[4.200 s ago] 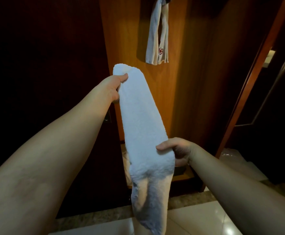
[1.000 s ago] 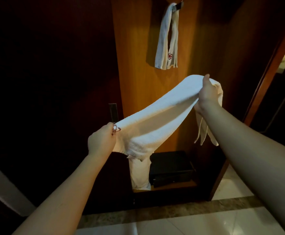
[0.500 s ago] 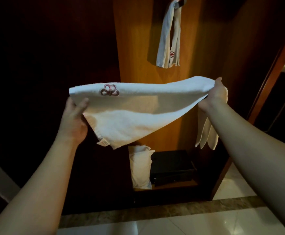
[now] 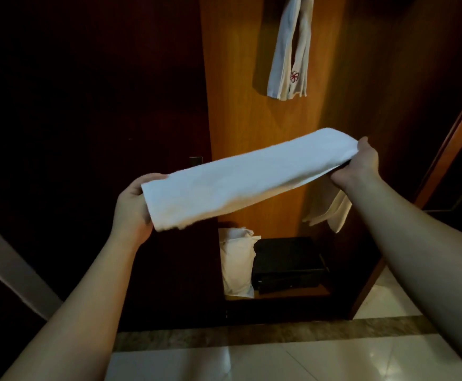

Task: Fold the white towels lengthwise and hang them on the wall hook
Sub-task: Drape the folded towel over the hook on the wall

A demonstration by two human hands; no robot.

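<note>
Between both sets of fingers stretches a folded white towel point(image 4: 241, 177): the left hand point(image 4: 131, 207) grips its lower end, the right hand point(image 4: 361, 163) pinches its raised end. Above them, another towel point(image 4: 289, 50) hangs against the wood panel point(image 4: 238, 105).

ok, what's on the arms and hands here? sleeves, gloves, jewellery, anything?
Nothing worn that shows. Both forearms are bare from the frame edge to the wrists, with no sleeves in view. The left hand and right hand have no gloves, and no watch, band or ring can be seen. The dim light and the towel hide parts of the fingers.
</note>
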